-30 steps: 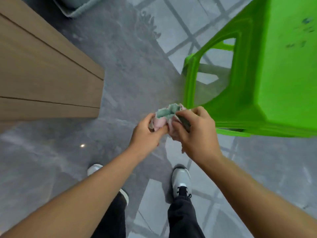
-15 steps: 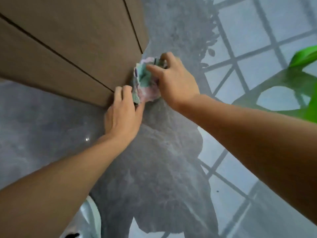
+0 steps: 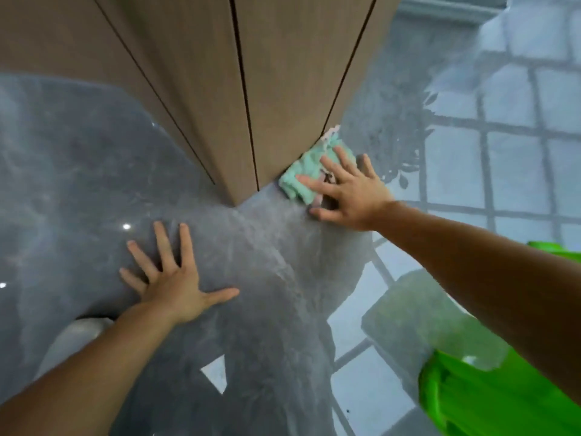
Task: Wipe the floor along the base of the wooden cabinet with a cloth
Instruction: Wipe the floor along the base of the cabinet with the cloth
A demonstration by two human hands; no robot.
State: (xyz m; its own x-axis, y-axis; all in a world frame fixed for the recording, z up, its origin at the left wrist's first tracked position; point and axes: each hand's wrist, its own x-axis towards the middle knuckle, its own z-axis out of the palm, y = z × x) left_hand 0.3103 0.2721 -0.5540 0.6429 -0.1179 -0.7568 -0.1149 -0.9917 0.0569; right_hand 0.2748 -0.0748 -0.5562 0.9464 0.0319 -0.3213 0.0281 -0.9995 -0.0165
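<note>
— Wiping looks barely begun: the right hand [image 3: 349, 191], fingers spread and flat, presses the crumpled mint-green and pink cloth [image 3: 306, 171] onto the glossy grey stone floor [image 3: 270, 278], tight against the brown wooden cabinet [image 3: 267, 89] base.

— And the other hand?

— The left hand [image 3: 174, 280] lies splayed flat on the floor, nearer the body, holding nothing; I judge it a brace.

— What's left?

— Most of the strip, I'd say: the cloth sits just beyond the cabinet's near corner.

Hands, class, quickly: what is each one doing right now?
Left hand: open, fingers spread, flat on the floor, holding nothing.
Right hand: open, pressing the cloth against the cabinet base.
</note>
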